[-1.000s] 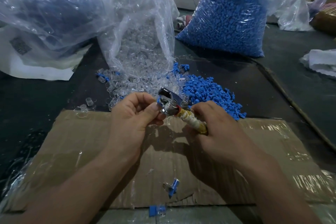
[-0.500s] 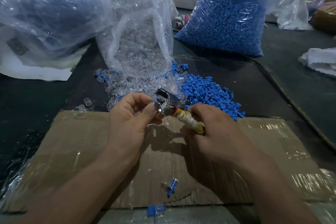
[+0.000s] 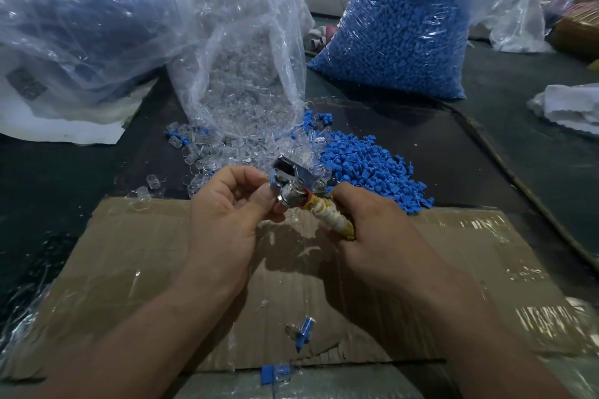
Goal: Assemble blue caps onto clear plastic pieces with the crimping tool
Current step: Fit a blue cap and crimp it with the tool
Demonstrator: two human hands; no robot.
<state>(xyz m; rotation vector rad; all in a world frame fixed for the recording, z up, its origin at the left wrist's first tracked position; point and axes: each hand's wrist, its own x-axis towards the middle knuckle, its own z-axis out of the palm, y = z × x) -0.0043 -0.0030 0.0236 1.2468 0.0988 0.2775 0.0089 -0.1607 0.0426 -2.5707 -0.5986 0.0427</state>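
gripping crimping tool (image 3: 296,193) w/ r hand (image 3: 372,236), blue cap (image 3: 273,180) w/ l hand (image 3: 227,220); bags (image 3: 249,0): clear pieces (image 3: 246,84), caps (image 3: 398,42).

cardboard sheet (image 3: 129,253): flat on dark table (image 3: 486,146), shiny clear tape over it, near edge torn | big cloudy bag (image 3: 81,26): far left, contents unclear, resting on white sheet (image 3: 64,129) | white cloth (image 3: 570,104): right edge | crumpled clear bag (image 3: 518,19): far right, at the back | dark cord (image 3: 525,191): on the table, right of the cardboard
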